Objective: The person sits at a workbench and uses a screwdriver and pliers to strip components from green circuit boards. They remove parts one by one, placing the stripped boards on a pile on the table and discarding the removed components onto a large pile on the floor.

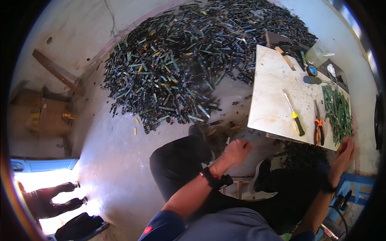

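My left hand (236, 150) is curled into a loose fist just below the near left corner of a pale stone slab (269, 92); whether it holds anything I cannot tell. My right hand (343, 154) reaches to the slab's near right corner, fingers spread, touching a heap of thin green circuit strips (337, 110). On the slab lie a yellow-handled screwdriver (294, 114) and orange-handled pliers (319, 126). A black band sits on each wrist.
A big pile of dark and green circuit strips (185, 60) covers the floor ahead. Tools, a tape roll (312, 70) and a clear container (317, 54) sit at the slab's far end. A cardboard box (40, 114) stands left. Another person's legs (50, 201) are at lower left.
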Demonstrator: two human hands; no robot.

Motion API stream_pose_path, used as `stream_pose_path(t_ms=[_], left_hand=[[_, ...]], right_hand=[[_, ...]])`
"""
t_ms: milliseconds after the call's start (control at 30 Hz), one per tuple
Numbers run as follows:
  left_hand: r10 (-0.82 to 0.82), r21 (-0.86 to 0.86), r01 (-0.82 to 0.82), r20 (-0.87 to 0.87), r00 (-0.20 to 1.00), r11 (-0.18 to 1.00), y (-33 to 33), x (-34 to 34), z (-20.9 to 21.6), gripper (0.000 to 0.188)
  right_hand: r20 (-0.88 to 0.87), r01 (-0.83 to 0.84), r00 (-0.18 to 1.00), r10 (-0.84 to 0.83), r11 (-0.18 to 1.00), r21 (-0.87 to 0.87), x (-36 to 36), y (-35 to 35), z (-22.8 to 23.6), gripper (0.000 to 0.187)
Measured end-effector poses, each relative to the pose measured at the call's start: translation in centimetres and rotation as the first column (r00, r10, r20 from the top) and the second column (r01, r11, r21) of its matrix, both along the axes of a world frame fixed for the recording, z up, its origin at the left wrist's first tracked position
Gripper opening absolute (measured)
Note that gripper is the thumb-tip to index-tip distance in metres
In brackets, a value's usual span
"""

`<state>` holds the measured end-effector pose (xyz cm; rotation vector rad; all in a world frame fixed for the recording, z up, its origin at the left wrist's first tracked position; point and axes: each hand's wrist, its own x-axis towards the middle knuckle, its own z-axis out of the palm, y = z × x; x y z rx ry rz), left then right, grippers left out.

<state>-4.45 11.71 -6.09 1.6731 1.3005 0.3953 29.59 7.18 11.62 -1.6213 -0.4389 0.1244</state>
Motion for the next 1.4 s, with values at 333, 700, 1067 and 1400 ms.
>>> stream_pose_path(t_ms=[333,700,1067,1400], left_hand=[[0.442,-0.435,-0.431,-0.08,0.893,0.791,2.3,-2.9,-16.0,0.039],[0.41,-0.338,-0.609,-0.501,0.762,0.718,3.7,-5.9,-22.4,0.042],[0.418,-0.01,-0.591,-0.697,0.582,0.807,8.8,-5.9,-27.1,0.036],[0.241,0.083,-0.271,-0.743,0.625,0.959,10.9,-5.2,-28.4,0.026]], right_hand=[[-0.382,-0.892,0.325,0.865,0.146,-0.429,-14.4,-5.4,-4.8,0.01],[-0.503,-0.842,0.208,0.839,-0.108,-0.528,-18.3,-7.0,-8.7,0.01],[-0.6,-0.818,0.329,0.729,-0.097,-0.567,-19.0,-4.8,-10.2,0.01],[-0.654,-0.823,0.368,0.662,-0.096,-0.56,-18.9,-4.7,-12.0,0.012]])
